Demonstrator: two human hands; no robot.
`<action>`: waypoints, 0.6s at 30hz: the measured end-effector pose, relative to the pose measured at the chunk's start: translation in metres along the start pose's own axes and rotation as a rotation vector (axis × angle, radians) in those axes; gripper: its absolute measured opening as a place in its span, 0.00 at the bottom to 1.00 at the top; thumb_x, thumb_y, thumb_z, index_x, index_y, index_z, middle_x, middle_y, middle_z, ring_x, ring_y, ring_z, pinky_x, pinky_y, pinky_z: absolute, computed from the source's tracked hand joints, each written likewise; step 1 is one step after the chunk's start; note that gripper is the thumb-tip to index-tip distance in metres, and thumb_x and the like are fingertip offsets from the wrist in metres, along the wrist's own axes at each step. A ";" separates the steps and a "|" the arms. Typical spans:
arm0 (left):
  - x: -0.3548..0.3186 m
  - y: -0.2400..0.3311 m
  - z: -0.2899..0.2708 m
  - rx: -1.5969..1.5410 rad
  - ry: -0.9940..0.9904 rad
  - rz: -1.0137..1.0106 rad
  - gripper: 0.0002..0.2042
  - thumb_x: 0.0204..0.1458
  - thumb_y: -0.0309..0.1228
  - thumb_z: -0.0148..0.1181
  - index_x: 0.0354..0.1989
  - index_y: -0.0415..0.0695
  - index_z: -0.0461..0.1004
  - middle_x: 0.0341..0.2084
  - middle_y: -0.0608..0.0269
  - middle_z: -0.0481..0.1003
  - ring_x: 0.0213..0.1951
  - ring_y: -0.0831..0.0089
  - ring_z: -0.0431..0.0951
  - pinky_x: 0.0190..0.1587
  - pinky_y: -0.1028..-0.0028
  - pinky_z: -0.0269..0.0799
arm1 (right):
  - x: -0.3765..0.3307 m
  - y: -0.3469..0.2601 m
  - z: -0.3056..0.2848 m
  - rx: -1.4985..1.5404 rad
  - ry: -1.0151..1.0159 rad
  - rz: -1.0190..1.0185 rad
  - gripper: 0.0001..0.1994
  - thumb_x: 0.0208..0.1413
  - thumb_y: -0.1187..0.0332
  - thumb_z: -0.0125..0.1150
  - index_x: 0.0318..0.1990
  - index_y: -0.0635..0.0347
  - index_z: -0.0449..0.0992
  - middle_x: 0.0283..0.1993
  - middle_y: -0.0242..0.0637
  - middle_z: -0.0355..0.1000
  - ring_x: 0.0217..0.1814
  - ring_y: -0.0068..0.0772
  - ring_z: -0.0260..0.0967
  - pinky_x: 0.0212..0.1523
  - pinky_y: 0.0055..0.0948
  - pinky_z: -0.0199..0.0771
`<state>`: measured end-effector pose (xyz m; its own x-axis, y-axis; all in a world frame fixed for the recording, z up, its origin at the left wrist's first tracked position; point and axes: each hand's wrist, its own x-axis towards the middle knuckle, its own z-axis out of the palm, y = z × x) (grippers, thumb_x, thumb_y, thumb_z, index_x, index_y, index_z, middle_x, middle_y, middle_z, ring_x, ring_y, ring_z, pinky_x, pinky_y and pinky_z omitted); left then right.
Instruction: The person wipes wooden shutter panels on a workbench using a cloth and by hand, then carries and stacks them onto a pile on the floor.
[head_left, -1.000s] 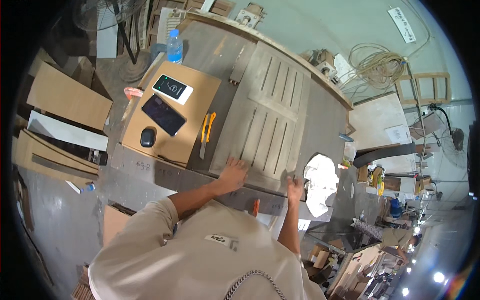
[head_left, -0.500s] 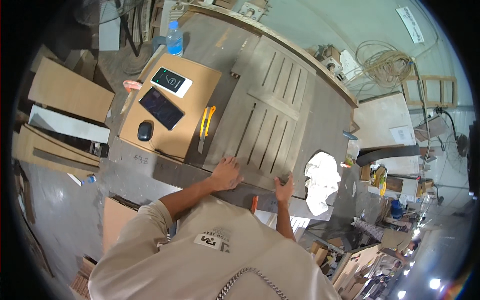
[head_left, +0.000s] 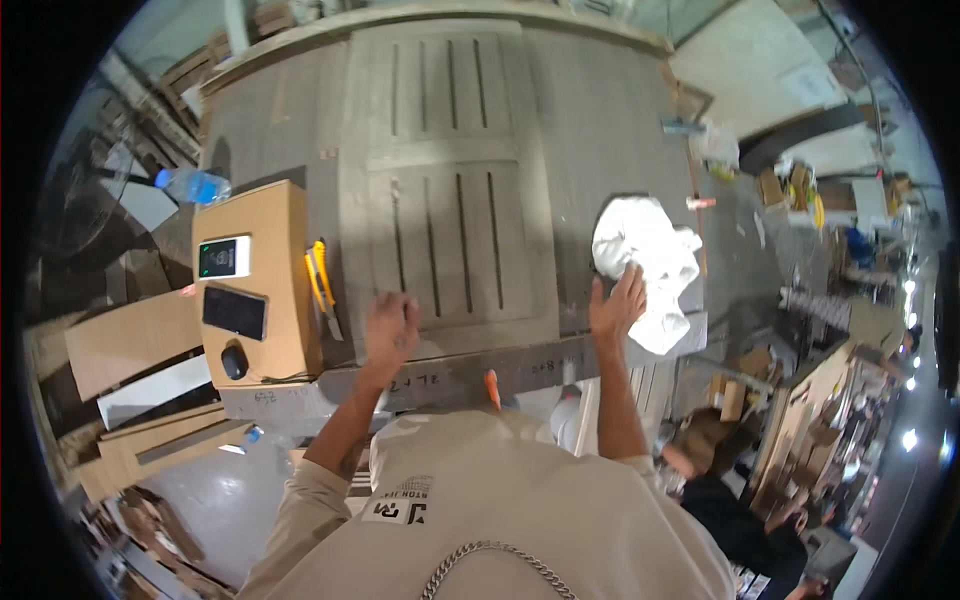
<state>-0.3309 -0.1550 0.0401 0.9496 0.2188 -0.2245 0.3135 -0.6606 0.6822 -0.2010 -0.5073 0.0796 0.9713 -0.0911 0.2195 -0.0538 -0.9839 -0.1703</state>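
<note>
- A grey slatted panel (head_left: 450, 190) is laid flat on the workbench (head_left: 620, 120), with its near edge just ahead of both hands.
- The left hand (head_left: 390, 325) is placed on the panel's near left corner; its fingers are curled inward and nothing is held in them.
- The right hand (head_left: 618, 300) is set just beyond the panel's near right corner, with the fingers spread flat and open.
- A white cloth (head_left: 648, 258) is bunched on the bench right of the panel; the right fingertips are laid against its lower left fold, though whether the cloth is pressed or only brushed cannot be told from this bent view.
- The panel is thus bracketed by the two hands, the left one on it and the right one beside it.
- A cardboard sheet (head_left: 280, 215) is spread left of the panel, and a white phone (head_left: 224, 257), a dark phone (head_left: 235, 312) and a black mouse (head_left: 234, 361) are lined up on it.
- A yellow cutter (head_left: 320, 285) is seen between the cardboard and the panel, near the left hand but apart from it.
- A water bottle (head_left: 195, 185) is lying beyond the cardboard, well apart from both hands.
- An orange handle (head_left: 492, 388) is seen at the bench's front edge, between the forearms.
</note>
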 end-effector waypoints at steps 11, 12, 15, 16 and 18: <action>0.118 -0.015 0.000 0.560 0.522 -0.091 0.28 0.59 0.42 0.48 0.66 0.42 0.53 0.66 0.42 0.49 0.65 0.44 0.50 0.64 0.49 0.47 | 0.113 -0.028 0.042 0.765 0.060 -0.318 0.08 0.52 0.75 0.61 0.36 0.68 0.70 0.39 0.51 0.68 0.38 0.49 0.67 0.37 0.35 0.67; 0.121 -0.010 0.004 0.560 0.522 -0.092 0.28 0.59 0.42 0.48 0.66 0.42 0.53 0.66 0.42 0.49 0.65 0.44 0.50 0.64 0.49 0.47 | 0.122 -0.039 0.070 0.727 0.150 -0.306 0.12 0.51 0.74 0.61 0.43 0.68 0.71 0.47 0.53 0.69 0.47 0.54 0.67 0.47 0.40 0.68; 0.122 -0.004 0.005 0.611 0.510 -0.119 0.28 0.59 0.41 0.48 0.66 0.42 0.53 0.66 0.43 0.50 0.65 0.44 0.51 0.64 0.50 0.49 | 0.138 -0.090 0.096 0.363 -0.069 -0.516 0.15 0.55 0.63 0.57 0.45 0.66 0.74 0.56 0.45 0.66 0.61 0.53 0.58 0.59 0.53 0.55; 0.121 -0.004 0.004 0.595 0.513 -0.102 0.28 0.59 0.41 0.48 0.65 0.42 0.53 0.66 0.42 0.50 0.65 0.44 0.51 0.64 0.50 0.50 | 0.134 -0.105 0.098 0.266 -0.076 -0.595 0.16 0.56 0.60 0.56 0.45 0.65 0.74 0.58 0.43 0.65 0.62 0.52 0.57 0.59 0.55 0.54; 0.121 -0.003 0.002 0.580 0.522 -0.108 0.28 0.59 0.41 0.48 0.65 0.41 0.54 0.66 0.42 0.50 0.65 0.44 0.51 0.64 0.50 0.51 | 0.122 -0.111 0.095 0.207 -0.112 -0.589 0.18 0.57 0.57 0.54 0.45 0.64 0.74 0.58 0.43 0.64 0.63 0.51 0.56 0.58 0.57 0.54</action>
<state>-0.2168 -0.1281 0.0092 0.8357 0.5170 0.1851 0.4907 -0.8544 0.1707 -0.0545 -0.3945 0.0336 0.8435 0.4838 0.2334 0.5319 -0.8131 -0.2365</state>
